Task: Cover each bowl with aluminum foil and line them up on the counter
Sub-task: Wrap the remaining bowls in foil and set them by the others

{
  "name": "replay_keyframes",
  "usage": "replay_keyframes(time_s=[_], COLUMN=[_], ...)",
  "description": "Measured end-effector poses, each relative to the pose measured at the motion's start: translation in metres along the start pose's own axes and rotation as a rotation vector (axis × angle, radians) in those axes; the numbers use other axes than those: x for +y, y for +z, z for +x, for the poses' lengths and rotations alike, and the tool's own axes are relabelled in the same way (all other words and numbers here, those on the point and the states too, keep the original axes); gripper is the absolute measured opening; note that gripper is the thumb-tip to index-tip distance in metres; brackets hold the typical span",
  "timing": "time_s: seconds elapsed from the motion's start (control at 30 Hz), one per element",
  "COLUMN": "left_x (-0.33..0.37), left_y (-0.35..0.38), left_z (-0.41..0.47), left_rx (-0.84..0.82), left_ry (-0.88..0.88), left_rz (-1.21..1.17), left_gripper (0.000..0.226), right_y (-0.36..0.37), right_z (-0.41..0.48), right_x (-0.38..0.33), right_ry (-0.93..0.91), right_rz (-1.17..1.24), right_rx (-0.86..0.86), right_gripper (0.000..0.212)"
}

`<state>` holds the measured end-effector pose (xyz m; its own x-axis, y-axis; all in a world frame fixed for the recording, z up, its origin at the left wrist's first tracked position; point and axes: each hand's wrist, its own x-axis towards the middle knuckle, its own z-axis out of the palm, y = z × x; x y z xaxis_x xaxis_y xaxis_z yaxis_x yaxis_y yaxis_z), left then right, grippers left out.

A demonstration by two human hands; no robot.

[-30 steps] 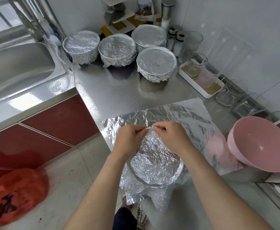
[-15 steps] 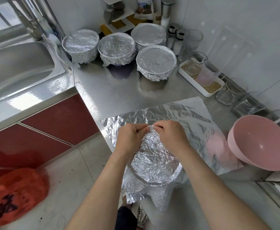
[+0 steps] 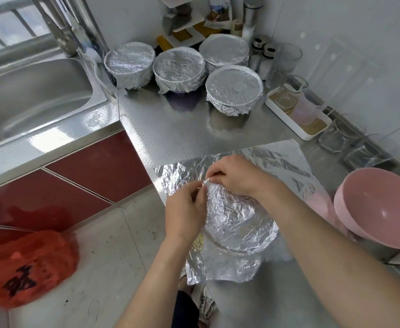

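1. Both hands pinch one small fold of foil at the far rim of the bowl being wrapped. In the head view the left hand [image 3: 184,209] nips it between thumb and curled fingertips. The right hand [image 3: 234,176] meets it from the other side, fingers curled round the same fold.
2. That foil cover [image 3: 239,223] is crumpled over the top of a round bowl whose rim shows only as a curved ridge under the foil. The bowl sits at the near edge of the counter [image 3: 182,129], between the forearms, and loose foil hangs down its near side.
3. Under and beyond it, a flat foil sheet [image 3: 279,159] lies spread on the counter.
4. Just right of the sheet, an uncovered pink bowl [image 3: 381,209] rests tilted, its opening facing the person.
5. Four covered bowls stand grouped at the back of the counter. One [image 3: 129,63] is nearest the sink [image 3: 28,95], one [image 3: 179,69] is beside it, one [image 3: 225,52] is behind and one [image 3: 234,91] is in front on the right.
6. Right of them a white tray [image 3: 312,136] holds cups, with glasses [image 3: 286,60] and two shakers [image 3: 263,53] near the wall.
7. On the floor to the left lies a red bag [image 3: 21,266], below red cabinet doors [image 3: 87,171].
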<state>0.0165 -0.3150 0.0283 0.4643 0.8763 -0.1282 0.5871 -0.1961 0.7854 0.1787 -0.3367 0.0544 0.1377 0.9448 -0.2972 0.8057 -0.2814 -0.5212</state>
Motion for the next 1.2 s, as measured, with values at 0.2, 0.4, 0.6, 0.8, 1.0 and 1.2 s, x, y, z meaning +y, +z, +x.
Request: replay_keyframes(time_s=[0.2, 0.4, 0.6, 0.8, 1.0, 1.2], left_x=[-0.005, -0.006, -0.001, -0.006, -0.009, 0.000], left_y=[0.005, 0.010, 0.011, 0.032, 0.029, 0.012], left_z=[-0.025, -0.034, -0.007, 0.004, 0.007, 0.056], left_rx=[0.096, 0.015, -0.010, 0.003, -0.048, -0.413], left_ry=[-0.148, -0.190, -0.110, -0.068, -0.002, 0.013], left_rz=[-0.130, -0.050, -0.121, -0.129, -0.136, -0.066], left_gripper=[0.030, 0.046, 0.047, 0.040, 0.044, 0.047], right_y=[0.009, 0.015, 0.020, 0.025, 0.025, 0.025], right_z=[0.015, -0.006, -0.026, -0.016, -0.013, -0.016], right_x=[-0.019, 0.006, 0.032, 0.030, 0.033, 0.033], right_ry=[-0.106, 0.078, 0.250, 0.247, 0.241, 0.224], right_rz=[-0.189, 0.160, 0.229, 0.247, 0.250, 0.235], right_rx=[-0.116, 0.243, 0.315, 0.327, 0.324, 0.328], right_gripper=[0.020, 0.030, 0.032, 0.022, 0.016, 0.019])
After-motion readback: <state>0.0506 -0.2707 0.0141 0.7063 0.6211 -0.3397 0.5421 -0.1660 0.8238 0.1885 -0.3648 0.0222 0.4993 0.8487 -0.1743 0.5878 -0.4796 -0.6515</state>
